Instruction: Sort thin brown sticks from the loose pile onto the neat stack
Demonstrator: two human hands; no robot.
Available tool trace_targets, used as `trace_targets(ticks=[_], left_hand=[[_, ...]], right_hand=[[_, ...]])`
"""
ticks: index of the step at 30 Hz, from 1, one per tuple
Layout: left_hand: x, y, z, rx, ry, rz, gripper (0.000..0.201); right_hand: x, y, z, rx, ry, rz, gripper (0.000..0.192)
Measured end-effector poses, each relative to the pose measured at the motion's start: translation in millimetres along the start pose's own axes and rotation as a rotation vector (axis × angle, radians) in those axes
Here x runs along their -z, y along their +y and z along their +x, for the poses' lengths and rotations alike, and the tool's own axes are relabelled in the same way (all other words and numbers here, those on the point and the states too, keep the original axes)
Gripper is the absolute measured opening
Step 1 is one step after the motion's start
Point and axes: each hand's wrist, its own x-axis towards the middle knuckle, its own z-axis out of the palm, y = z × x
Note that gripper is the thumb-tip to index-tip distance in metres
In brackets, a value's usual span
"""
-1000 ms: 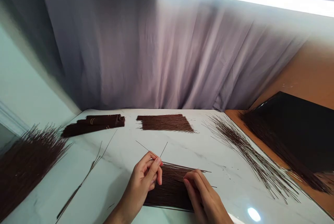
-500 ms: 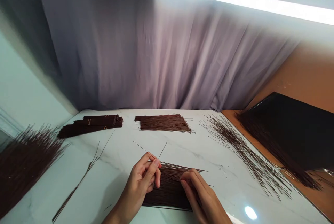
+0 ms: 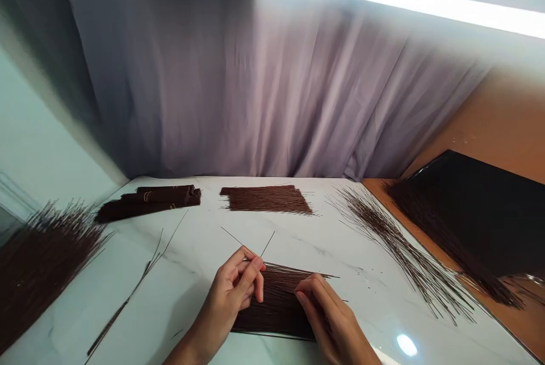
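At the near edge of the white marble table (image 3: 191,274), a flat layer of thin dark sticks (image 3: 279,302) lies between the two hands. The left hand (image 3: 234,291) sits at the layer's left end, its thumb and fingers pinched together on a few sticks whose thin tips poke up and away from the knuckles; how many it holds is too fine to tell. The right hand (image 3: 327,314) rests on the layer's right part with fingers curled down onto the sticks, covering that corner; whether it grips any cannot be told. Both wrists are cut off by the bottom edge.

Farther back lie a second flat layer (image 3: 266,199) and, to its left, tied bundles (image 3: 149,201). A few stray sticks (image 3: 140,280) trail toward the near left. A loose heap (image 3: 38,263) on the far left is cut by the frame. On the right a fanned spread (image 3: 404,246) lies near the table edge, and beyond it a dark tray (image 3: 481,212) holds a mass too dark to make out. A grey curtain (image 3: 255,87) hangs behind.
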Motion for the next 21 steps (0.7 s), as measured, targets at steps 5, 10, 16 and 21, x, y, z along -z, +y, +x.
trace_targets(ticks=[5, 10, 16, 21], left_hand=[[0.5, -0.7, 0.4, -0.013, -0.039, 0.023, 0.035], [-0.7, -3.2, 0.3, 0.002, -0.034, 0.024, 0.035], [-7.0, 9.6, -12.6, 0.042, -0.143, 0.073, 0.035], [-16.8, 12.6, -21.1, -0.047, -0.372, 0.335, 0.037]], right_hand=[[-1.2, 0.7, 0.1, -0.012, 0.003, -0.015, 0.015], [-6.9, 0.3, -4.7, -0.046, -0.009, 0.014, 0.015], [20.8, 5.3, 17.0, -0.165, -0.149, 0.097, 0.021], [79.5, -25.8, 77.5, 0.03, -0.319, -0.058, 0.021]])
